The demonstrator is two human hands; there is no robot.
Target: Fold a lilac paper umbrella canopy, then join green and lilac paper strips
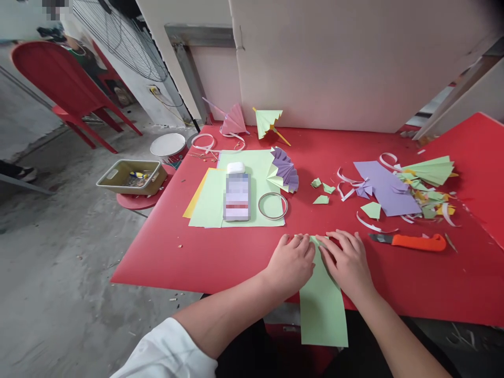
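A strip of light green paper [323,310] lies over the front edge of the red table, its lower end hanging toward my lap. My left hand [293,262] is closed at the paper's far left corner, fingers curled over the edge. At the far right corner, my right hand [348,257] pinches the same edge between thumb and forefinger while its other fingers rest on the table. The fingertips partly hide the far edge. Just beyond my left hand are a metal ring [273,217] and a phone [237,197] on green sheets [207,207].
An orange utility knife [417,242] lies to the right, blade bare. Behind it are purple paper [388,186] and scraps. Small paper umbrellas [268,123] stand at the back, near a purple-green pleated fan [284,170]. A bin [132,177] sits on a stool to the left.
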